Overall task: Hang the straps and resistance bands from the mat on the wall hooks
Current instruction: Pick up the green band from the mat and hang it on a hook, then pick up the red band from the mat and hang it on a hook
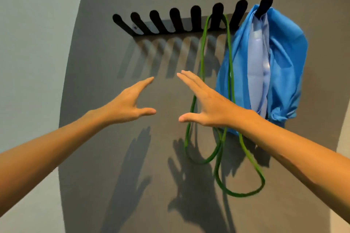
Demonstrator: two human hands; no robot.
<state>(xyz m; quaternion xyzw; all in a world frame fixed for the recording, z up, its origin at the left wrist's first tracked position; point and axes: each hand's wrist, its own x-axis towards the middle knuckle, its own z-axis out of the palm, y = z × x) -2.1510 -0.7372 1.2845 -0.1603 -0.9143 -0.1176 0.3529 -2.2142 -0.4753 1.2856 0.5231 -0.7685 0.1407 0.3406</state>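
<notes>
A black metal rack of eight upward-slanting wall hooks was fixed to a dark grey wall panel, with paler wall to the left and at the far right edge. A long, thin green resistance band hung over the sixth hook from the left, its two strands dropping down the panel and ending in two loose loops, the lower one reaching well below the hands. Just beside it on the right, a bright blue fabric drawstring bag with a pale lilac inner fold hung from the last hook, its left edge touching or overlapping the band's right strand.

The left hand was held up in front of the panel, fully open, fingers straight and together and thumb spread out, holding nothing. The right hand mirrored it, also flat and open with the thumb pointing inward, empty; it lay in front of the band's strands, and whether it touched them could not be told. The two hands were near each other, palms turned toward one another with a clear gap between them, both below the rack. Both bare forearms reached in from the lower corners. Shadows of the hooks, hands and band fell on the grey panel beneath them.
</notes>
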